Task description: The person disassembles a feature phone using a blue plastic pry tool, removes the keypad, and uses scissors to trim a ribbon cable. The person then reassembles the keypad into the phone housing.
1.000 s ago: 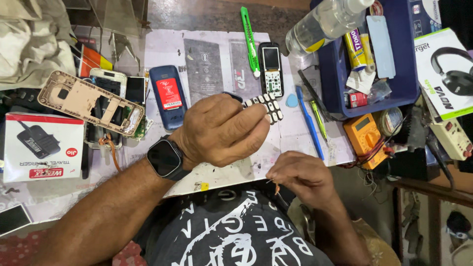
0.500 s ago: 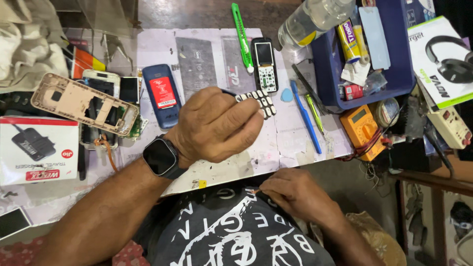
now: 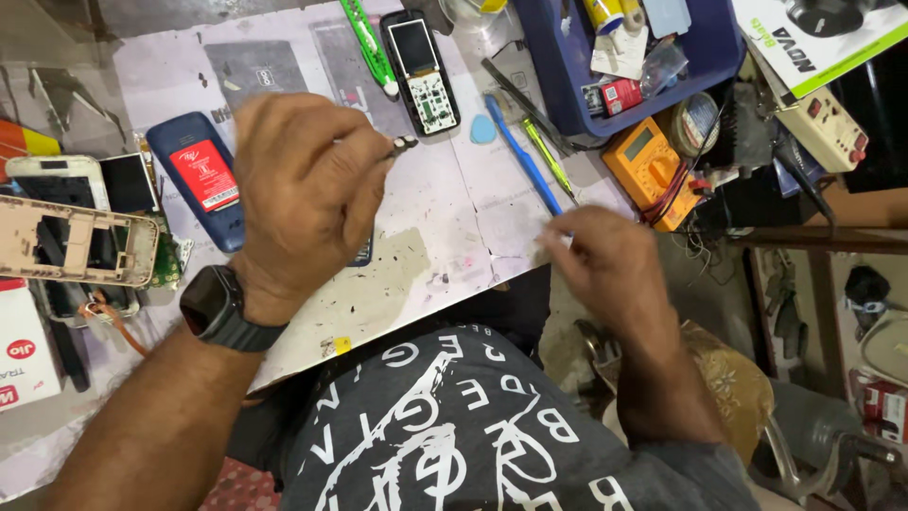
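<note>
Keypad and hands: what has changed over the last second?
The left hand has lifted off the mat, carrying the keypad, now seen edge-on between its fingers. The right hand has come up from the lap to the mat's edge, blurred. The blue phone, open phone and blue tray stayed put.
</note>
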